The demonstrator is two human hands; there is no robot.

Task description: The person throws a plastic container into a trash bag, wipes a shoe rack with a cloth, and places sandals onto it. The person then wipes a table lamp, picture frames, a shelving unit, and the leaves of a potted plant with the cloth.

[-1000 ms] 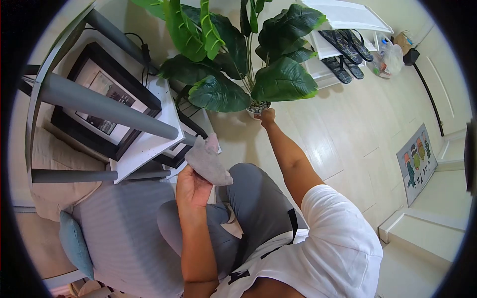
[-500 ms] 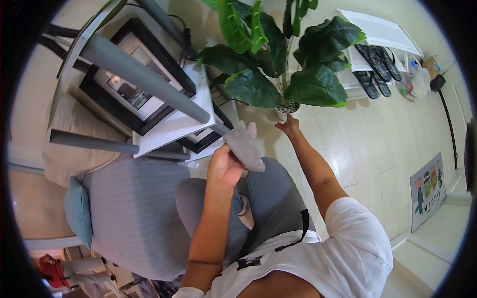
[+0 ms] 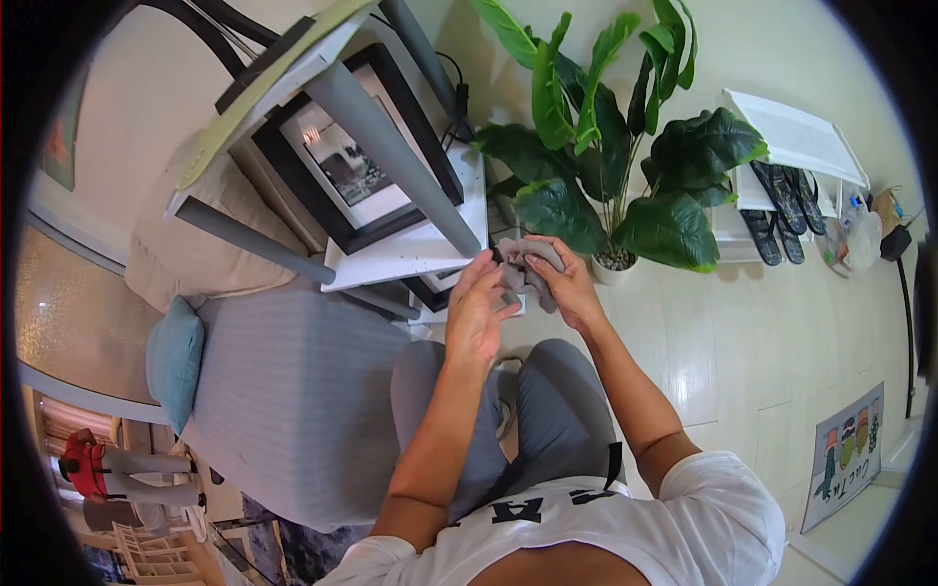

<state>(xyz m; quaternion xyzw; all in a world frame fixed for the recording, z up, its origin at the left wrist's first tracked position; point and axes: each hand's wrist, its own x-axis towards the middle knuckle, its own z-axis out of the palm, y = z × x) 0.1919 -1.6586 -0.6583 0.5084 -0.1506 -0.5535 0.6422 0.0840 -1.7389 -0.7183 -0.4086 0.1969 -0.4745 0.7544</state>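
Note:
A crumpled grey cloth [image 3: 532, 275] is between my two hands, in front of the shelf unit's corner. My right hand [image 3: 567, 283] grips it from the right, fingers bent round it. At its left side my left hand [image 3: 475, 311] has its fingers apart, the fingertips close to the cloth; whether they touch it is unclear. Just beyond stands a leafy green plant in a white pot [image 3: 614, 271]. To the left, a black picture frame [image 3: 360, 151] leans on the white shelf [image 3: 401, 252] behind grey legs.
A grey bed or couch [image 3: 283, 391] with a teal pillow [image 3: 176, 361] lies on the left. Sandals [image 3: 779, 210] sit on a white rack [image 3: 796, 137] at right, near plastic bags [image 3: 860, 239]. A cactus mat [image 3: 845, 449] lies lower right. Another person [image 3: 88, 467] stands far off at lower left.
My right hand has left the plant pot and taken hold of the cloth. My left hand, which held the cloth, has its fingers spread. The view has shifted left.

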